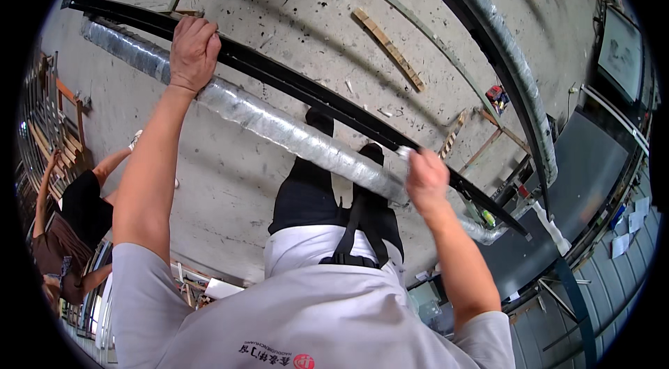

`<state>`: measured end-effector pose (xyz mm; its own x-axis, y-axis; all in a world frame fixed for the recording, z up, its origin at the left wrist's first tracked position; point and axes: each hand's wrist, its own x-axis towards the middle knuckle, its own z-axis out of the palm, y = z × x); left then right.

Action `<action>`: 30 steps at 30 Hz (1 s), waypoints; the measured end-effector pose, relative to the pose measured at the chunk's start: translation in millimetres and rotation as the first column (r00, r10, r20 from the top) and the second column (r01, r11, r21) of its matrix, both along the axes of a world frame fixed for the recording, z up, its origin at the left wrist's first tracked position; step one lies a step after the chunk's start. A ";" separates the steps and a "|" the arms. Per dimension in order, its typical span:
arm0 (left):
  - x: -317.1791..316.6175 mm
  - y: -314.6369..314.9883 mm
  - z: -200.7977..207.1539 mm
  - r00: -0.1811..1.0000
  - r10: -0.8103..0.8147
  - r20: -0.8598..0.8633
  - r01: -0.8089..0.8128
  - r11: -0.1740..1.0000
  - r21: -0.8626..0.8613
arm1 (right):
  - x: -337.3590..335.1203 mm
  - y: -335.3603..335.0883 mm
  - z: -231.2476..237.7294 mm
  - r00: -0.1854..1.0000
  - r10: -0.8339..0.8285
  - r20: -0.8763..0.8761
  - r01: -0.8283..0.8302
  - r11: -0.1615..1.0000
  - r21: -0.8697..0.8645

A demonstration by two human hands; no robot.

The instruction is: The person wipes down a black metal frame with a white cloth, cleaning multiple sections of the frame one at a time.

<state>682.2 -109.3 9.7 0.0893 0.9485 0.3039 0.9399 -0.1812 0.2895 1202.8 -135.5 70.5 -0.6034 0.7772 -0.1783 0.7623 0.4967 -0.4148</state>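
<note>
While the left hand has its fingers closed over a long black bar near its far-left end, the right hand is at the bar's nearer, right-hand stretch; its fingers are curled, with a white scrap showing at them, but blur hides what they close on, cannot tell. Bar slants across the front of the body, left end farther off; a rail in silvery wrap runs alongside, on the body side. Second black bar to the right, beside another wrapped rail.

Floor is pale grey concrete, dark-spotted, strewn with small scraps; a wooden batten lies on it beyond the bar, a red-and-black object farther right, too small to identify. Right side: dark grey flat surface, a glassy pane past it, ribbed grey-blue panelling at the lower rim; left side: a co-worker in dark clothes near stacked lengths of material.
</note>
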 end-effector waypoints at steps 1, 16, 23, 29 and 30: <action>3.4 -3.5 0.6 1.000 0.011 0.018 -0.011 1.000 0.000 | 29.8 -2.5 8.1 0.999 -0.027 -0.022 0.028 1.000 0.015; -52.7 -20.5 -9.9 0.996 0.064 -0.061 -0.071 0.990 -0.121 | -154.1 42.4 -12.8 0.978 0.124 -0.168 -0.146 0.981 -0.125; -58.2 -11.7 -12.3 1.000 0.021 0.008 -0.020 0.995 -0.097 | -319.9 73.2 -28.9 0.930 0.138 -0.341 -0.177 0.981 -0.084; -57.5 -20.8 -4.7 0.996 0.078 0.042 -0.071 0.987 -0.144 | -139.7 38.5 -2.8 0.975 -0.018 -0.220 -0.011 0.992 -0.127; -54.0 -24.5 -5.9 0.995 0.087 0.044 -0.079 0.984 -0.157 | -139.5 35.6 -5.1 0.976 -0.012 -0.217 -0.019 0.990 -0.140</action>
